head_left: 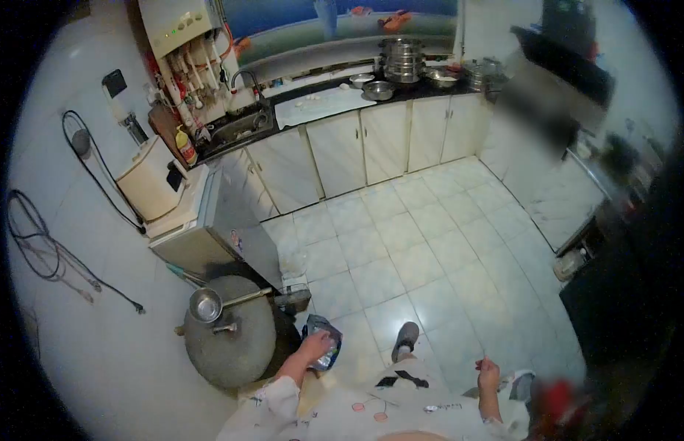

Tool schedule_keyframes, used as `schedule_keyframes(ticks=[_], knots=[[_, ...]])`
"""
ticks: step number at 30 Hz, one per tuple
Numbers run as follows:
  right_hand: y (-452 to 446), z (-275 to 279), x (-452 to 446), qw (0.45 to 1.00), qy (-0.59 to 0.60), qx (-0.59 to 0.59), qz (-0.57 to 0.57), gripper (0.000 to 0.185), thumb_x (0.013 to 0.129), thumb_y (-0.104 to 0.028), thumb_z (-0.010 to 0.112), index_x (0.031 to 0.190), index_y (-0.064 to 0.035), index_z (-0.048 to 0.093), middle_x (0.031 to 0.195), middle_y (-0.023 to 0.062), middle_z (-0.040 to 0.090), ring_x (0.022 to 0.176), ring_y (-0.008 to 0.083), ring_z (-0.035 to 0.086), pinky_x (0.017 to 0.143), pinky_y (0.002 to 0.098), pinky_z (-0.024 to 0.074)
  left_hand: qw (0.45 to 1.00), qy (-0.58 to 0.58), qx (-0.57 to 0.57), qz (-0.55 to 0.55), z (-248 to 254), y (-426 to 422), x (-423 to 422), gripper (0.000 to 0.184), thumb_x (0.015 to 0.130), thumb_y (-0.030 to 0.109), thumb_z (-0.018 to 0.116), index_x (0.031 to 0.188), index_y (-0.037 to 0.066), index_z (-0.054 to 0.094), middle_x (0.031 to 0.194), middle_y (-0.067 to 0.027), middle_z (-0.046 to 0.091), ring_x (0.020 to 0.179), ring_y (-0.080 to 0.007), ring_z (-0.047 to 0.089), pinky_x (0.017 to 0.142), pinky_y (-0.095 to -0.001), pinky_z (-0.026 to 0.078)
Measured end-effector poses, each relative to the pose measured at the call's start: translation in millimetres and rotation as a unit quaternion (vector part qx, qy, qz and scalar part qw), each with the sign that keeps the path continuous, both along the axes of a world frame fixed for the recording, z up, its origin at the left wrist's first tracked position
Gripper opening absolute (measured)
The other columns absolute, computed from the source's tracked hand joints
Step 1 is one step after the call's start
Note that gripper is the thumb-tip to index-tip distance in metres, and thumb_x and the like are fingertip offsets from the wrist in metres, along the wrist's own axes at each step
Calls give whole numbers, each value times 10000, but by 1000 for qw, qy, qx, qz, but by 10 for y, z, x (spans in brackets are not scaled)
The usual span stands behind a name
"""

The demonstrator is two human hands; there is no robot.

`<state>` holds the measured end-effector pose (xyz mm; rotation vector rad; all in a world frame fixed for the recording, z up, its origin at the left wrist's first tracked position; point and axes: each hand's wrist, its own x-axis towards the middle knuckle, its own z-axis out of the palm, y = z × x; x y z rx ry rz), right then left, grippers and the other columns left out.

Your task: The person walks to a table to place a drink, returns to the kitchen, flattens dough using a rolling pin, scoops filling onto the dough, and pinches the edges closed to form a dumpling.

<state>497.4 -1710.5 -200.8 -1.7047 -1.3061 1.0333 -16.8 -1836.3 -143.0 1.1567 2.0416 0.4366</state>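
My left hand [317, 346] is at a dark blue and silver plastic bag [330, 351] on the floor, its fingers curled at the bag's upper left part. Whether it grips the bag or something inside is hard to make out. Beside that hand stands a large round vat with a grey lid [243, 342]. A metal ladle [206, 305] lies on the lid with its handle pointing right. My right hand [488, 373] hangs low on the right, away from the bag, its fingers drawn together. Anything small between those fingers is too unclear to name.
A low fridge [235, 231] carries a cream appliance [152, 184]. Along the far wall, the counter holds a sink [239, 128], a white sheet [320, 108], a metal bowl [379, 91] and a stacked steamer [402, 62]. Tiled floor [408, 242] stretches ahead. Dark furniture stands at right.
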Motion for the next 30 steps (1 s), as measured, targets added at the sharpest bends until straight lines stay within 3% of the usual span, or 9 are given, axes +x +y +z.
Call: schedule_keyframes(ticks=[5,7,9,10,12,15,19,26,30], knots=[[2106,175,-953,993,-29,64,93,177,838,-77,554,727,41,625,666,92,611,620,146,577,609,290,481,990,79,118,3,-586,755,-376,385,848,275,519,1134,17,532,1011,-191,605,972,-332,560,836,-387,443],[3028,223,-1607,991,32,69,109,99,812,-42,583,776,36,631,695,93,617,629,143,578,627,281,488,967,-8,-254,-31,-627,1106,-686,310,859,204,500,1117,38,546,1029,-183,591,971,-350,540,839,-438,423],[3899,394,-2340,976,67,115,173,85,810,-24,588,853,34,633,733,85,626,690,139,595,642,260,502,974,-185,-96,93,-1205,862,-955,249,867,253,528,983,46,603,1035,-173,590,927,-316,562,778,-448,445],[4241,543,-2727,966,39,142,213,87,805,-18,598,868,31,632,734,82,627,682,135,596,641,253,503,939,-155,-263,159,-800,1065,-947,258,868,273,542,968,46,611,1039,-170,593,914,-298,575,759,-445,459],[4859,759,-3508,951,41,131,278,102,799,-24,614,885,28,631,730,74,629,658,128,594,631,245,500,864,-183,-179,434,-996,1151,-1141,316,865,321,556,1000,41,612,1020,-161,608,881,-264,586,760,-415,477],[5690,798,-4462,933,7,163,321,134,784,-45,639,893,31,629,712,61,629,635,116,588,610,240,489,928,-28,-179,326,-712,1821,-1791,351,855,307,585,1091,49,581,1078,-130,596,905,-245,583,795,-413,478],[6486,723,-5378,943,-38,171,284,178,752,-58,673,909,18,638,702,66,636,630,108,584,597,236,471,955,-82,-214,189,-1516,2731,-3204,459,849,377,569,1152,35,537,1165,-143,546,1026,-268,541,869,-406,444],[7957,790,-6216,949,-32,133,283,172,786,-56,621,951,-11,644,721,113,653,655,167,630,590,273,494,978,174,51,101,-565,6000,-5230,490,853,367,553,1204,34,481,1167,-162,538,1021,-319,545,875,-410,433],[8960,866,-6762,942,-72,137,298,167,815,-82,599,965,-20,638,792,128,668,719,197,657,623,284,511,981,99,113,124,515,7547,-5482,438,852,292,569,1194,32,483,1170,-172,532,1033,-314,537,888,-402,422]])
